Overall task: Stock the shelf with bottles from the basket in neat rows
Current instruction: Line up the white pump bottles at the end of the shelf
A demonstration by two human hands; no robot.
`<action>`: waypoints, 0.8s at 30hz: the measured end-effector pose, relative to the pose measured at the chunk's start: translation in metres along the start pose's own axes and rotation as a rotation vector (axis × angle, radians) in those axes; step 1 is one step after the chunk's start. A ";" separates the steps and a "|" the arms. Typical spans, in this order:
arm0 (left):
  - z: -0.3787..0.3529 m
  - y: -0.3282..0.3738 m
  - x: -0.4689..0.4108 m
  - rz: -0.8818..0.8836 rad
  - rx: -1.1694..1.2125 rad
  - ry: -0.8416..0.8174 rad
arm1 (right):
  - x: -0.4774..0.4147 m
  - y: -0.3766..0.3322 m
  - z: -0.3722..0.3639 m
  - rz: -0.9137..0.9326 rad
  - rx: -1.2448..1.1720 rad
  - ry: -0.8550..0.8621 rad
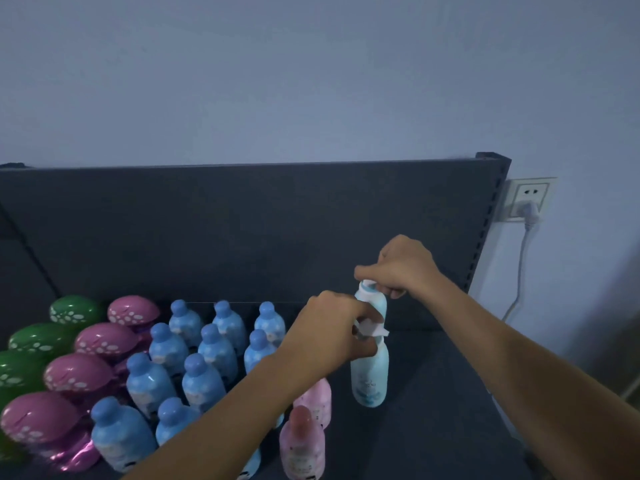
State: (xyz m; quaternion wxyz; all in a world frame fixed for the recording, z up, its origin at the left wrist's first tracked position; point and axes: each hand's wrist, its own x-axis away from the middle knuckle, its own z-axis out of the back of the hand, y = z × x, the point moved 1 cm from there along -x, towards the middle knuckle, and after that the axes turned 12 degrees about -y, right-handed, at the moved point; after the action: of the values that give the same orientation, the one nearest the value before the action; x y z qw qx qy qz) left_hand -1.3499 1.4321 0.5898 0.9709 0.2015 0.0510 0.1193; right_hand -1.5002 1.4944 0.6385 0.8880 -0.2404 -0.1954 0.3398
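- Two risks stand out, both tied to the tall bottle (370, 379), which stands upright on the shelf (450, 393), right of the stocked rows and apart from them.
- One: it is slim and high, and both hands work near its top. A sideways tug there could tip it, likely onto the pink bottles (302, 441) just beside its base.
- Another: the left forearm crosses low over the front of the blue bottles (202, 379). Drawing that arm back carelessly could brush the caps and spoil the neat rows.
- A white scrap (375, 330), label or wrapper I cannot tell, sticks out at the bottle's waist. Pulled hard, it could tear or drag the bottle out of line.
- Left hand (332, 327): fingers curled tight round the middle of the tall bottle, with the white scrap caught at the fingertips.
- Right hand (401, 268): closed narrow from above, thumb and fingers pinching the tall bottle at its top.
- Neither hand is free, so I judge the bottle is steadied for now.
- No basket is in view, so how many bottles remain cannot be told.
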 end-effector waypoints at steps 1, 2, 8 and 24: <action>-0.002 -0.003 -0.005 0.016 -0.006 -0.009 | -0.007 0.001 -0.003 -0.011 -0.015 -0.010; -0.003 -0.005 -0.010 0.032 -0.011 -0.019 | -0.014 0.001 -0.006 -0.021 -0.026 -0.019; -0.005 -0.016 -0.027 0.092 -0.022 -0.020 | -0.042 0.005 -0.027 -0.069 -0.029 -0.077; -0.020 -0.028 -0.040 0.131 0.033 -0.050 | -0.066 0.010 -0.042 -0.079 0.039 -0.247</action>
State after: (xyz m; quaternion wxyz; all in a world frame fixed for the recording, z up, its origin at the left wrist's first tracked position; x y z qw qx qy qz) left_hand -1.3853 1.4044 0.5620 0.9585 0.2231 0.0155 0.1766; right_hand -1.5294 1.4420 0.5869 0.8745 -0.1715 -0.3058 0.3351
